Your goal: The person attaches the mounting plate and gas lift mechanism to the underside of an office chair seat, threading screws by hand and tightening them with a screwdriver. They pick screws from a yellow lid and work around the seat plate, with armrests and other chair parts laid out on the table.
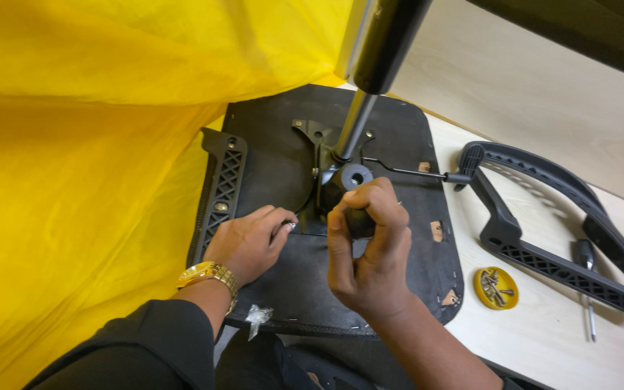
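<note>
My right hand (370,245) grips the black round knob (352,195), my left hand (250,242) pinches a small silver screw (290,225); I fear it slips under the black metal seat plate (326,155).

One head-worn camera looks steeply down, close over the upturned seat base (399,144).

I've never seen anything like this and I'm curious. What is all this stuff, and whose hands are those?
The picture comes from a camera on a person's head, looking down at their own two hands. In front of them a black chair seat lies upside down on a pale table, with a metal post sticking up from its middle. The right hand grips a round black knob under the seat. The left hand, wearing a gold watch, pinches something small and shiny. One armrest is on the seat; another armrest lies loose, beside a screwdriver and a yellow lid of screws. Yellow cloth covers the left.
</note>
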